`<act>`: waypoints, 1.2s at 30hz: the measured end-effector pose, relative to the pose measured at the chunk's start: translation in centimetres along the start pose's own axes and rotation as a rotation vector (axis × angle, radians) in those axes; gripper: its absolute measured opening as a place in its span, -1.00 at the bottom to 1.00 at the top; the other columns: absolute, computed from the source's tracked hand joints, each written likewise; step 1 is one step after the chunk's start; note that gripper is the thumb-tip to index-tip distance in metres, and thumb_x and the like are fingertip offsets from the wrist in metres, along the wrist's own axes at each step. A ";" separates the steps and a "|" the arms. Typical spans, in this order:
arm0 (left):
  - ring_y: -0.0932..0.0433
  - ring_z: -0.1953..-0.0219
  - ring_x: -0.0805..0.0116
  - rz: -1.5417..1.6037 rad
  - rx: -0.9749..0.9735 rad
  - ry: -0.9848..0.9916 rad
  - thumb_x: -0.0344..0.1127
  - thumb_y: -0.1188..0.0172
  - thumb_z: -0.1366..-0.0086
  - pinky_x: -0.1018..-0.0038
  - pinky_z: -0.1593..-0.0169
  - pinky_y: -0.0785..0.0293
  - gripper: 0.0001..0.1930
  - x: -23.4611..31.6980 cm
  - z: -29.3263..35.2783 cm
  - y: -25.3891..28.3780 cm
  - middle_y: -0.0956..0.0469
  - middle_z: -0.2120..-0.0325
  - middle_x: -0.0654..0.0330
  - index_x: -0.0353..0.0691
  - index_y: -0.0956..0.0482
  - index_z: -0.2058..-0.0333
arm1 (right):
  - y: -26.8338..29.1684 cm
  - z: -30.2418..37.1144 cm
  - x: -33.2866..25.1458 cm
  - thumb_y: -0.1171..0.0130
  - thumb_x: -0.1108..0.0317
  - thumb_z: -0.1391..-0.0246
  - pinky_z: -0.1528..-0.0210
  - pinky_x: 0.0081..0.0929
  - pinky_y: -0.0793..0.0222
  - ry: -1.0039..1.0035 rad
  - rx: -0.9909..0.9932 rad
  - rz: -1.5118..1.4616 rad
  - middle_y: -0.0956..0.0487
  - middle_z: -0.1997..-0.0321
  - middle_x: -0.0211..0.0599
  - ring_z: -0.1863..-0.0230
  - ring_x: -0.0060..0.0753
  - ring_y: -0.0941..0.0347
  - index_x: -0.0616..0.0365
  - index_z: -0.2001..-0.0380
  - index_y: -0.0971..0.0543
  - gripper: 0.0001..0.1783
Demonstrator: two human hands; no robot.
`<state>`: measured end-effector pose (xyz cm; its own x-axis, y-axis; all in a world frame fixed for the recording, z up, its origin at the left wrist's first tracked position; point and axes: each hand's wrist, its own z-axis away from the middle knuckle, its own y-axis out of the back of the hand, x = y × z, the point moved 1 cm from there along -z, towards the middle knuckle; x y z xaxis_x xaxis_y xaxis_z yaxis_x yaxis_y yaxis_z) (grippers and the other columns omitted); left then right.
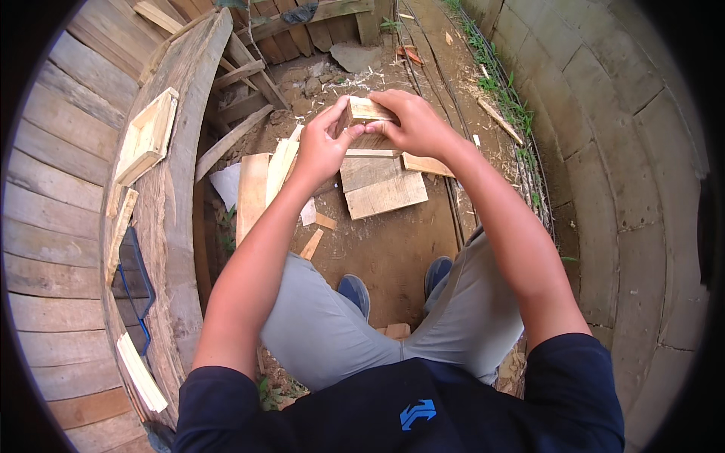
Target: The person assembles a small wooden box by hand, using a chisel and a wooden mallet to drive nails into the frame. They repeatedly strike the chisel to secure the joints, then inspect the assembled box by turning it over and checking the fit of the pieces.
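Both of my arms reach forward, and the hands grip a small pale piece of wood [370,110] from its two sides. My left hand [326,143] is closed on its left end, thumb along the near side. From the right, my right hand [414,124] is closed on it, with the fingers over the top and the thumb at the near edge. The hands hide part of its shape. Just below the hands, a flat wooden board [384,189] rests low over the ground. Longer pale planks [253,192] lie beside my left forearm.
On the timber ledge [170,249] at the left stand a shallow wooden box [147,136], dark blue-framed glasses [134,283] and thin wood strips [141,374]. A block wall [596,166] rises at the right. Wood scraps [311,244] and shavings litter the dirt floor.
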<state>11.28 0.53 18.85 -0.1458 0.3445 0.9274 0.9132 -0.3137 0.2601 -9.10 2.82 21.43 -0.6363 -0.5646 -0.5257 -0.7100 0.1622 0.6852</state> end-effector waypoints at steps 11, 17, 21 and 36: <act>-0.64 -0.03 0.28 -0.265 0.111 -0.288 -0.52 -0.36 -0.04 0.38 -0.12 -0.51 -0.43 3.3 -0.5 1.8 -0.65 0.00 0.11 -0.12 -0.60 -0.11 | 0.7 -1.0 -1.0 -0.42 0.35 0.07 -0.11 -0.11 -0.42 0.279 0.195 0.165 -0.59 -0.01 -0.15 -0.06 0.00 -0.50 0.14 -0.06 -0.53 -0.44; -0.54 -0.14 0.37 -0.206 0.036 -0.213 -0.64 -0.24 -0.07 0.40 -0.26 -0.41 -0.45 3.4 -0.8 2.2 -0.58 -0.07 0.16 -0.27 -0.54 -0.11 | 0.7 -1.3 -1.2 -0.41 0.41 0.12 -0.09 -0.13 -0.42 0.325 0.234 0.213 -0.59 -0.02 -0.17 -0.03 -0.03 -0.50 0.14 -0.06 -0.53 -0.42; -0.54 -0.14 0.35 -0.319 0.082 -0.316 -0.69 -0.13 -0.08 0.38 -0.24 -0.42 -0.42 5.2 -0.4 1.5 -0.58 -0.06 0.13 -0.21 -0.54 -0.13 | 0.5 -1.1 -1.3 -0.37 0.48 0.12 -0.11 -0.13 -0.39 0.335 0.273 0.266 -0.58 -0.02 -0.18 -0.04 -0.03 -0.49 0.17 -0.06 -0.51 -0.42; -0.55 -0.07 0.33 -0.182 -0.192 -0.020 -0.34 -0.39 -0.25 0.38 -0.18 -0.45 -0.41 2.7 -1.5 3.9 -0.59 0.01 0.05 -0.30 -0.39 -0.21 | 0.6 -1.7 0.0 -0.32 0.18 -0.14 -0.11 -0.18 -0.45 -0.130 -0.152 -0.093 -0.58 -0.08 -0.01 -0.07 -0.01 -0.53 0.22 -0.18 -0.48 -0.41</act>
<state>13.90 -1.05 22.78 -0.2915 0.4271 0.8559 0.7834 -0.4068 0.4698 -9.02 1.57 22.69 -0.6103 -0.4609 -0.6443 -0.7205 -0.0150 0.6932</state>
